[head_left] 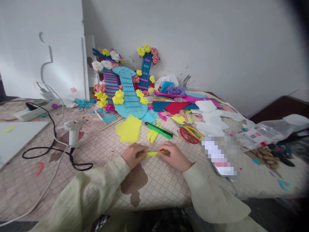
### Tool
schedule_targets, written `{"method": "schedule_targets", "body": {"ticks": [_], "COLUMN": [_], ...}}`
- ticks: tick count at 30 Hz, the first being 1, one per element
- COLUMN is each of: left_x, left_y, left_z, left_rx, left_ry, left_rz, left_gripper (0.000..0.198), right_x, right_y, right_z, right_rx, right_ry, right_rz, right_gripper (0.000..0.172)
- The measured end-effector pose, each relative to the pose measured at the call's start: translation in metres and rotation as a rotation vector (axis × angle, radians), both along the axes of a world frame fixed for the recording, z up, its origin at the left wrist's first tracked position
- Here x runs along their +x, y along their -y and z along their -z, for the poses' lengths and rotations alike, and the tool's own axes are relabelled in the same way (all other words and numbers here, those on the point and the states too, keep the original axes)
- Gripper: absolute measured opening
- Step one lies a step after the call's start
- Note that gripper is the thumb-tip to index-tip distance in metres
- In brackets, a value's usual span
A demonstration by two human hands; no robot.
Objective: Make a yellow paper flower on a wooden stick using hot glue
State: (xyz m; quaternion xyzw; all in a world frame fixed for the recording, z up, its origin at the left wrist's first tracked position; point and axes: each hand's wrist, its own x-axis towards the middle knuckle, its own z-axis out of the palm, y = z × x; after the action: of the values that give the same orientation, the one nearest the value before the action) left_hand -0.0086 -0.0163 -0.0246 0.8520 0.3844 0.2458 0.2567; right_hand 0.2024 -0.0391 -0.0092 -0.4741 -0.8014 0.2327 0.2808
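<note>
Between my two hands a narrow folded strip of yellow crepe paper (152,154) stretches just above the checked tablecloth. My left hand (133,155) pinches one end of it, fingers closed. On the other end, my right hand (175,156) is closed as well, thumb and fingers gripping the paper. Just beyond lie a stack of yellow paper sheets (129,128) and a few small yellow pieces (152,135). A green and black utility knife (159,129) rests partly over those pieces. Red and yellow handled scissors (190,134) lie nearer my right hand.
A white glue gun (74,130) stands at left with its cable trailing. Flower-decorated craft pieces (130,93) lean against the wall. White paper scraps (210,119), a pixelated phone (219,158), a clear plastic bottle (265,132) and peanuts (265,156) lie at right.
</note>
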Motion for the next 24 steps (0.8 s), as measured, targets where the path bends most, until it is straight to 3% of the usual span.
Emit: {"method": "schedule_targets", "body": {"ticks": [10,16,19,22,24], "left_x": [0.01,0.022,0.035,0.049,0.058], "left_y": [0.004,-0.001,-0.007,-0.017,-0.026], "left_z": [-0.02,-0.025,-0.025,-0.027,-0.029], "left_rx": [-0.369,-0.435,-0.449,-0.388,-0.297], "left_ry": [0.112,0.215,0.288,0.351,0.357], "left_rz": [-0.081,-0.053,-0.06,-0.07,-0.078], "left_gripper": [0.023,0.02,0.029,0.046,0.042], "right_x": [0.0,0.003,0.006,0.009,0.01], "right_y": [-0.005,-0.018,-0.031,-0.048,-0.06], "right_z": [-0.016,-0.026,-0.03,-0.029,-0.025], "right_rx": [-0.248,-0.35,-0.346,-0.305,-0.277], "right_ry": [-0.431,-0.629,-0.69,-0.681,-0.656], "right_rz": [0.087,0.128,0.158,0.176,0.177], "right_gripper": [0.016,0.032,0.034,0.032,0.032]}}
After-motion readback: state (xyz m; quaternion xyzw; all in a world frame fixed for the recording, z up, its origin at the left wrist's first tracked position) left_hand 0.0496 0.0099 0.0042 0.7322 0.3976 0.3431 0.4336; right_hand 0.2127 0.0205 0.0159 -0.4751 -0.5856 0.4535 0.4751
